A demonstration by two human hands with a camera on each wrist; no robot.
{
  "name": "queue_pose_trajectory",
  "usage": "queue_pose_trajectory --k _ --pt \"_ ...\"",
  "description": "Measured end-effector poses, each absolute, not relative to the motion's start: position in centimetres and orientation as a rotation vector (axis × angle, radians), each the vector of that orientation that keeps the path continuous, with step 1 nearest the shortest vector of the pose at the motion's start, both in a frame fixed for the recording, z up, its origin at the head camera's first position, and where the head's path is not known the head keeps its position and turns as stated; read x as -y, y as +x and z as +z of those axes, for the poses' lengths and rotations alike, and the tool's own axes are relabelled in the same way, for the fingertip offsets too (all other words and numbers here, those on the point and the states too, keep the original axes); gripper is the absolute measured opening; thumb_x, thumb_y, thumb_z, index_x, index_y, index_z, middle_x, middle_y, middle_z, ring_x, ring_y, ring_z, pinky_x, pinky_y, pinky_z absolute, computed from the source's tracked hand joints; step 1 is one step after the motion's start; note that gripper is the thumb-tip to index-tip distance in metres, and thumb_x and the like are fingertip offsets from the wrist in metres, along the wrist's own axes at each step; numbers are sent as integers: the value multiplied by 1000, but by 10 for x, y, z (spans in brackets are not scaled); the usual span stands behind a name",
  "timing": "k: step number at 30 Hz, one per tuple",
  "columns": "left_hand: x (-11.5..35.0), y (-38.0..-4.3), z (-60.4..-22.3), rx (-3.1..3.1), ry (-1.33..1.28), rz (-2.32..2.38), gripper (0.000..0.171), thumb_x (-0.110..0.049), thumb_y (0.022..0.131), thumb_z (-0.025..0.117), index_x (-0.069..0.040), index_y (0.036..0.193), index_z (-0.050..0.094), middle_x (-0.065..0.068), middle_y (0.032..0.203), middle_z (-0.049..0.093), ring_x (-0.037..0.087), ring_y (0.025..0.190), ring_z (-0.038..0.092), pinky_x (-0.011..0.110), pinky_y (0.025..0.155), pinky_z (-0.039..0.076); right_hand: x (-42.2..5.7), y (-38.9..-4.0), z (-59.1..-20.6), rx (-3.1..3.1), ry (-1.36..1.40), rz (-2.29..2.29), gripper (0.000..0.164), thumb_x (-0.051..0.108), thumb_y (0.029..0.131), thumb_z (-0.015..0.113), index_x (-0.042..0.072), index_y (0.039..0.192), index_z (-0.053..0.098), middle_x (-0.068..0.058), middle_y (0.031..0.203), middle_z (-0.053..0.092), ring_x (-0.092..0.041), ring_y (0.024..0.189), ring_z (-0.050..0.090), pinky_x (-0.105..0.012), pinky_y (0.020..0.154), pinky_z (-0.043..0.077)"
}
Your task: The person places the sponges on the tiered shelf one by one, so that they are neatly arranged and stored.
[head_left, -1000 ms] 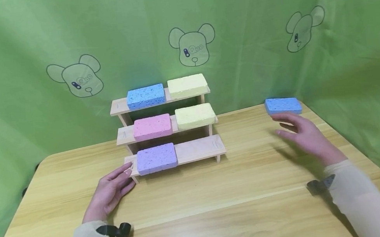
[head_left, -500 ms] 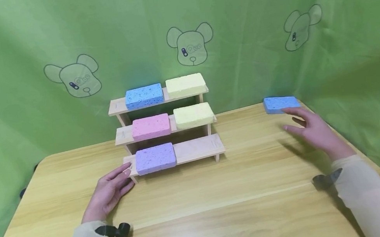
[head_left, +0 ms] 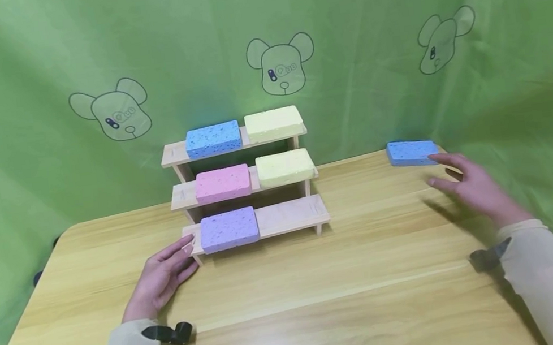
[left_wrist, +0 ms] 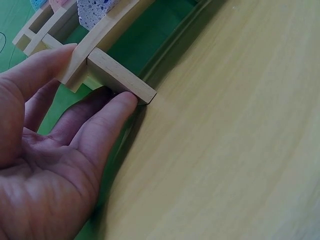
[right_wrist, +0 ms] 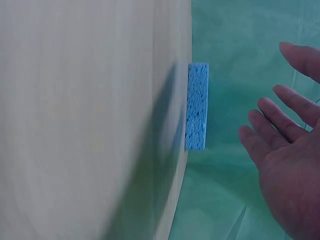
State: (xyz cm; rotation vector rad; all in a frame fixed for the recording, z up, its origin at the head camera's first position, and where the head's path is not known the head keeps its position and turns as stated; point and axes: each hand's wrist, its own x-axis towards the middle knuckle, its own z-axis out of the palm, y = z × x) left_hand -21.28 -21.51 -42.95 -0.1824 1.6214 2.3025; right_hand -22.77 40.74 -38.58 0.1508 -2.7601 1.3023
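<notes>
A three-tier wooden display shelf (head_left: 292,216) stands on the table, holding several sponges. My left hand (head_left: 162,276) grips the left end of its lowest step; in the left wrist view fingertips (left_wrist: 127,100) lie against the short leg. Beside that hand on the lowest step sits a purple sponge (head_left: 229,229). My right hand (head_left: 478,189) hovers over the table at the right, fingers extended, holding nothing. Just beyond its fingertips a blue sponge (head_left: 411,152) lies at the table's back right corner. In the right wrist view that sponge (right_wrist: 197,106) is apart from the hand.
The middle step bears a pink sponge (head_left: 223,183) and a pale yellow sponge (head_left: 284,167). On the top step are a blue sponge (head_left: 213,140) and another pale yellow sponge (head_left: 273,123). A green curtain (head_left: 357,72) borders the table (head_left: 321,292) at the back and sides.
My right hand has moved to the right, from in front of the blue corner sponge to its right edge. The left hand keeps its place on the display shelf.
</notes>
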Motion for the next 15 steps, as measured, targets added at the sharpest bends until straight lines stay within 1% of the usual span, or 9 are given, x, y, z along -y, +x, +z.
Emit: queue_pose_trajectory --k 2,10,15 --pt "215 -213 -430 -1629 -180 2301 31 -8 95 66 -11 126 66 20 154 28 17 112 61 37 102 48 -411 -229 -385 2782 128 1288 73 31 97 64 3 153 27 -25 157 17 -59 134 21 -71 107 23" --pt "216 -213 -430 -1615 -198 2304 28 -9 94 67 -14 121 69 20 154 29 19 114 60 37 102 48 -419 -241 -385 2828 73 1253 83 41 95 64 3 155 21 -21 160 11 -57 136 18 -72 108 19" --pt "215 -213 -430 -1617 -191 2302 26 -9 94 66 -15 120 70 20 154 28 18 113 60 37 102 48 -425 -251 -389 2858 62 1220 88 42 95 64 6 157 14 -28 158 9 -59 135 15 -73 107 17"
